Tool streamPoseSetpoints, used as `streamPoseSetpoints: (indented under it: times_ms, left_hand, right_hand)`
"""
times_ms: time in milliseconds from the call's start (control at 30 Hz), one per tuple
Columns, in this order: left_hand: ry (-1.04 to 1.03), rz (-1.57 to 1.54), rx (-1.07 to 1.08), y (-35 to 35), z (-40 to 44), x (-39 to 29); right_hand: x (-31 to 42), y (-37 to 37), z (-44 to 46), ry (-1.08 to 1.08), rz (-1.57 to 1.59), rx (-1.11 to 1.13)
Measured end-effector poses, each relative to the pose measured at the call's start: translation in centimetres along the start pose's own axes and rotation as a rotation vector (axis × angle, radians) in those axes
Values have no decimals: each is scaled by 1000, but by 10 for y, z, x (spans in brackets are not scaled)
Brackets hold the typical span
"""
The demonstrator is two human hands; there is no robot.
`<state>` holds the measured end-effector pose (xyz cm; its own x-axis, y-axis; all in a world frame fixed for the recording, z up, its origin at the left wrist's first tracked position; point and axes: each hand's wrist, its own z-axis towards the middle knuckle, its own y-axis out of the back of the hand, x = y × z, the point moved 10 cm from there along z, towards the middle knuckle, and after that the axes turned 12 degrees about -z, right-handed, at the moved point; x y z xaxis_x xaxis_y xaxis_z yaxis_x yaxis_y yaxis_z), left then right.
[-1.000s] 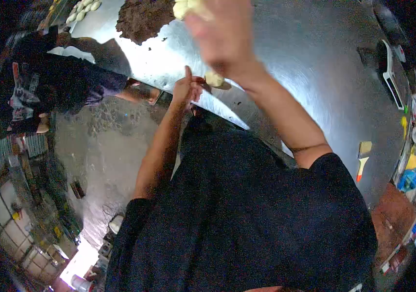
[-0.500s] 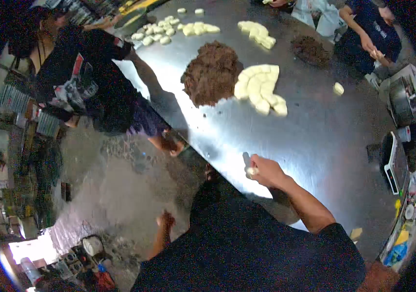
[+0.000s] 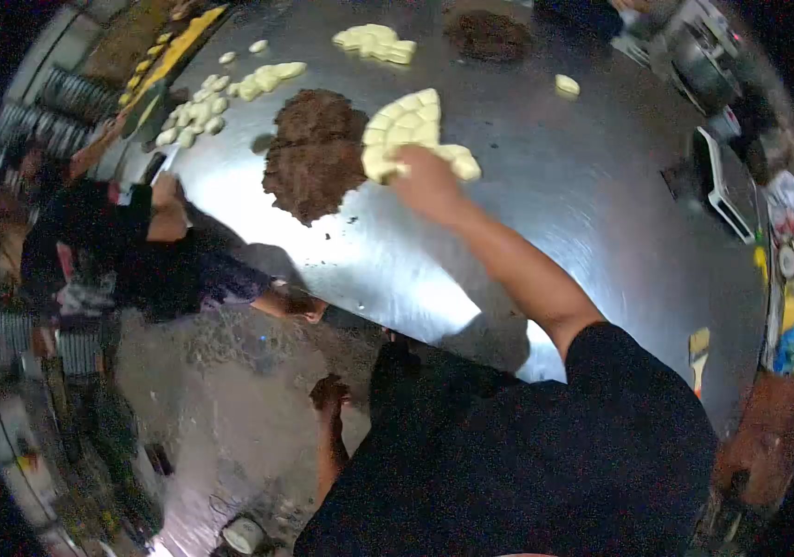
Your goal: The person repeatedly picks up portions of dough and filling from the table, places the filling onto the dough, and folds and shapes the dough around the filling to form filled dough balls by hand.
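Observation:
My right hand [image 3: 425,181] reaches over the table to the front edge of a fan of pale dough pieces [image 3: 406,121]. Its fingers are closed around a pale dough piece at that edge, partly hidden by the hand. Just left of the fan lies a crumbly brown mound [image 3: 313,153], perhaps a filling. Low at my side, above the floor and away from the table, hangs my left hand [image 3: 330,395]. It touches nothing I can see, and its fingers are dark and blurred.
Metal table [image 3: 555,213] ahead; small dough balls [image 3: 197,111] and another dough cluster [image 3: 374,44] lie farther off. A co-worker [image 3: 90,241] stands at the left edge. A brush [image 3: 698,357] and a white-edged device [image 3: 726,186] are at right, a second brown heap [image 3: 490,35] at the back.
My right hand has moved forward from near the table's front edge to the dough fan. The view has turned, shifting the table's contents left and upward. The co-worker appears farther left.

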<state>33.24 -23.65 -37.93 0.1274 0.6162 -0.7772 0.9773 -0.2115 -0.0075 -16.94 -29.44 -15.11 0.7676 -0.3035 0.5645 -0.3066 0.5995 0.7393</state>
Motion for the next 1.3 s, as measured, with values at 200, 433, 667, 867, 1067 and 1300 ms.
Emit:
streamPoseSetpoints:
  times_ms: [200, 433, 667, 867, 1067, 1300]
  left_hand:
    - [33, 106, 29, -59, -22, -28]
    - [-272, 187, 445, -222, -12, -122]
    - [-407, 264, 782, -365, -140, -201]
    - [-173, 1013, 874, -354, -178, -139]
    - [-119, 898, 1048, -357, -112, -127]
    - [-279, 582, 854, -357, -11, -166]
  right_hand:
    - [-104, -9, -15, -62, -488, 92]
    - [-106, -6, -38, -267, 14, 368]
    - [20, 132, -173, 139, 299, 214]
    - [-32, 241, -244, 24, 19, 155]
    - [5, 311, -256, -45, -106, -402]
    - [37, 383, -282, 187, -490, -1210]
